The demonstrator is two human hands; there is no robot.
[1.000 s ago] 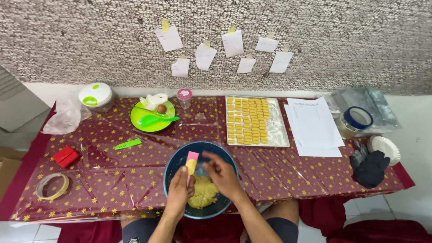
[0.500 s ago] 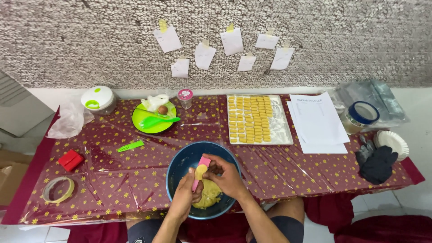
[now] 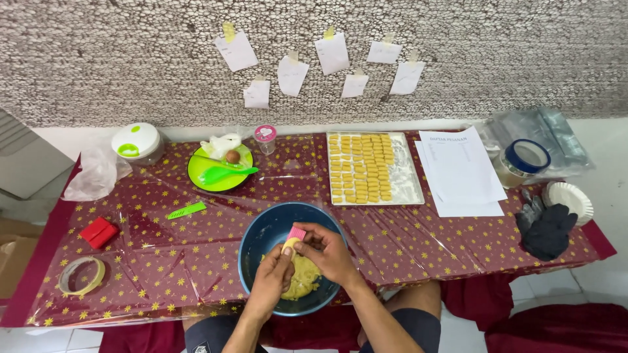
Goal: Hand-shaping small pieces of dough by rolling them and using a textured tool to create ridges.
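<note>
Glossy starred tablecloth (image 3: 163,255); hands (image 3: 307,258) pinching soft dough (image 3: 302,278)

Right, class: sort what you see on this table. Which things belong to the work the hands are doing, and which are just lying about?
In use:
left hand and right hand, together on the pink mould
yellow dough
blue bowl
tray of shaped pieces

Lying about:
tape roll
red box
green plate
black gloves
paper sheets

Glossy plastic sheet (image 3: 163,261) over the tablecloth; smooth blue bowl (image 3: 261,229); soft, matt yellow dough (image 3: 302,278); rough wall (image 3: 131,65).
</note>
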